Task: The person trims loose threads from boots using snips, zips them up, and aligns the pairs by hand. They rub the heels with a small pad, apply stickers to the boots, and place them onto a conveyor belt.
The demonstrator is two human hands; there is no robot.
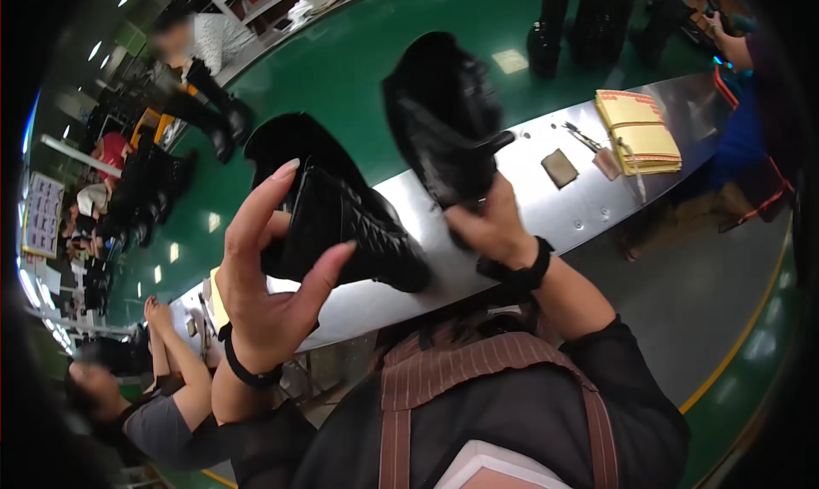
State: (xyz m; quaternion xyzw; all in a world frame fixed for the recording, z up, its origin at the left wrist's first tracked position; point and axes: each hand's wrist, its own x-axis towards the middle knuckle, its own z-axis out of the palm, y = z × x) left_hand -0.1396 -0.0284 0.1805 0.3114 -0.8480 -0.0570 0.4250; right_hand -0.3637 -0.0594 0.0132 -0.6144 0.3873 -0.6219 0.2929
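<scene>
A black lace-up boot (333, 220) rests on the metal bench strip (341, 314), its shaft opening toward the upper left. My left hand (273, 276) is beside that shaft, thumb and index finger spread wide; the other fingertips are partly hidden at the boot's edge. Raised in my right hand (496, 229) is a second black boot (435, 122), slightly blurred, with its opening facing up. The right fingers wrap round its lower part, and some of them are hidden behind it.
Yellow papers (644, 131), a dark pad (560, 168) and small tools (584, 137) lie right on the metal strip. More black boots (601, 20) stand on the green surface (333, 54). Co-workers are at lower left (175, 412), upper left (217, 41) and right (738, 50).
</scene>
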